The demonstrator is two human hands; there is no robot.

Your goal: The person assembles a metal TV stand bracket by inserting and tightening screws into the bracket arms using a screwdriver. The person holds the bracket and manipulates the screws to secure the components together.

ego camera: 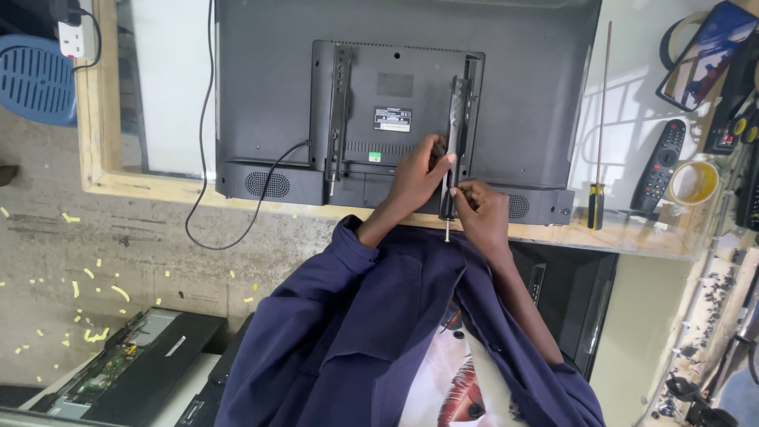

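Observation:
A black flat television (277, 95) lies face down on a glass-topped wooden table (95, 158). Two black vertical mounting brackets are fixed on its back, a left bracket (338, 111) and a right bracket (458, 111). My left hand (415, 178) grips the right bracket around its middle. My right hand (482, 209) pinches the bracket's lower end, where a small metal screw tip (447, 232) sticks out past the television's edge. The two hands nearly touch. I cannot tell whether either hand holds a tool. My dark blue sleeves run down to the bottom of the view.
A long screwdriver (598, 158) with a yellow and black handle lies right of the television, beside a black remote (661, 166), a tape roll (694, 182) and a phone (704, 55). A black cable (237, 229) hangs off the table. An opened television (118, 372) lies lower left.

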